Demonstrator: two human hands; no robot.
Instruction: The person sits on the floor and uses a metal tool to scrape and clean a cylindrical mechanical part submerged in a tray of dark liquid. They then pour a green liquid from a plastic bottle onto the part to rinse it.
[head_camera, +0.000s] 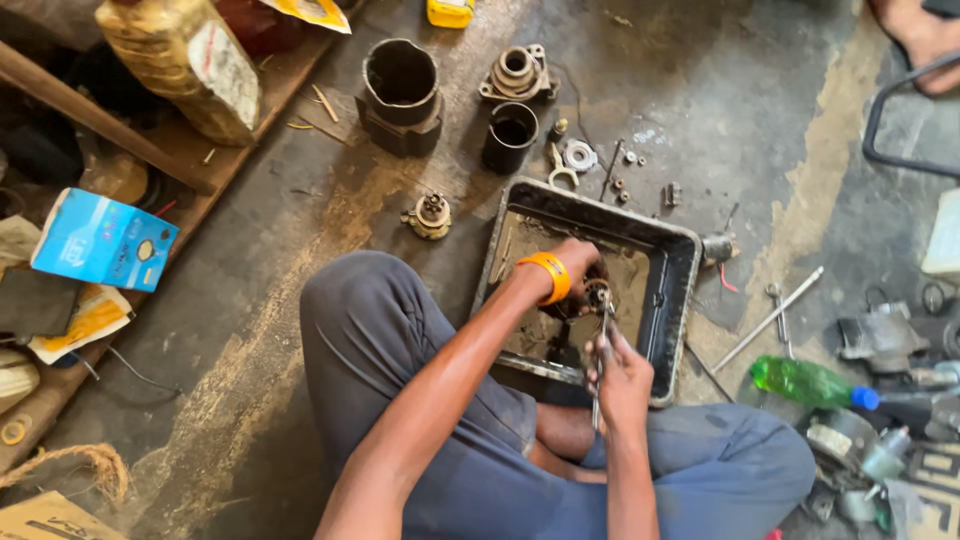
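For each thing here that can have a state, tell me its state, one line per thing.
left hand: closed around a small round metal part over the tray
right hand: gripping a thin metal tool, its tip at the part
metal tray: upright, dirty inside
large dark cylinder: upright, open on top
small dark cylinder: upright, open on top
green bottle: lying on its side, blue cap on

A small round, greasy metal part (597, 293) is held over a dirty black rectangular tray (680, 290) on the floor, with a slim metal tool (600, 350) upright, touching it from below.
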